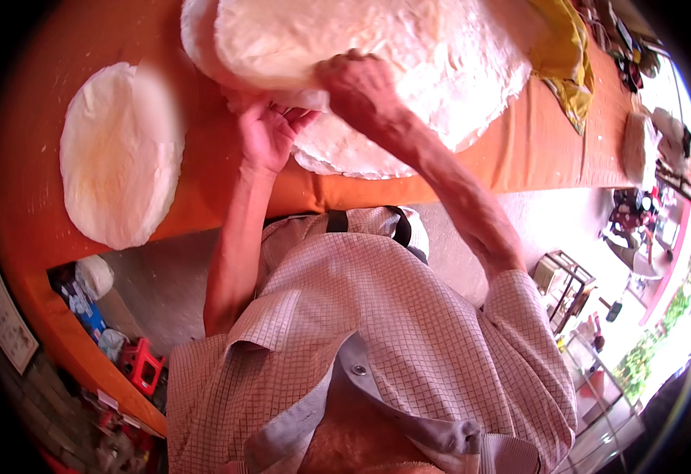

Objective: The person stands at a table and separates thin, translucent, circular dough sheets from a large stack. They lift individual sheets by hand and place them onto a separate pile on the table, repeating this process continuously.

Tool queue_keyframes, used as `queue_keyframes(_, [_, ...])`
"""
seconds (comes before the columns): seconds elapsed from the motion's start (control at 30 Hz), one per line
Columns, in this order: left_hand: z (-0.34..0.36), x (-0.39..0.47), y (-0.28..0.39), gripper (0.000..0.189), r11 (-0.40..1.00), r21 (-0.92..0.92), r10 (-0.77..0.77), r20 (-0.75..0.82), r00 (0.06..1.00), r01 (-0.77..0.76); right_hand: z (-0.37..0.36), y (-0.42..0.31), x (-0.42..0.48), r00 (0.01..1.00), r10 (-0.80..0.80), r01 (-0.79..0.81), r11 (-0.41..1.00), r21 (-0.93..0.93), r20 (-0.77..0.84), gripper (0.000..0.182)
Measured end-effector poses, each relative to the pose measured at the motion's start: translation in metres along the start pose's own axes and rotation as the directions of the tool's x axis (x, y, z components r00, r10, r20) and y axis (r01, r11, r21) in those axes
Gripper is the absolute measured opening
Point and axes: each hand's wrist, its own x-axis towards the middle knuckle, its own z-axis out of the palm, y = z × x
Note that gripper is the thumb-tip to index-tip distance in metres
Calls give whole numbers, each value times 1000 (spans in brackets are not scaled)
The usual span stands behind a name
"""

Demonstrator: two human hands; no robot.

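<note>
Several thin, pale round sheets [440, 71], perhaps flatbread or dough, lie overlapping on an orange-covered table [547, 154]. My left hand [271, 130] is palm up at their near left edge, fingers curled under or beside the edge of a sheet; whether it grips is hidden. Bent over the near edge of the top sheet is my right hand [360, 83], knuckles up, its fingertips hidden. Apart from the pile, a single oval pale sheet [120, 172] lies at the left, its upper right part blurred.
A yellow cloth [570, 65] lies right of the pile. A pale bundle [640, 148] rests at the table's right end. Below the table are a red plastic stool [144, 366] and bags. A metal-framed rack [564, 284] and people [647, 260] are farther off at the right.
</note>
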Motion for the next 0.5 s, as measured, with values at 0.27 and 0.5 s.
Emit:
queue_keyframes(0.27, [13, 3, 10, 62, 998, 34, 42, 74, 996, -44, -8, -8, -6, 995, -45, 56, 990, 127, -92, 36])
queue_keyframes(0.5, [29, 5, 11, 62, 993, 47, 109, -8, 994, -109, -3, 9, -2, 988, -76, 97, 983, 156, -137, 42])
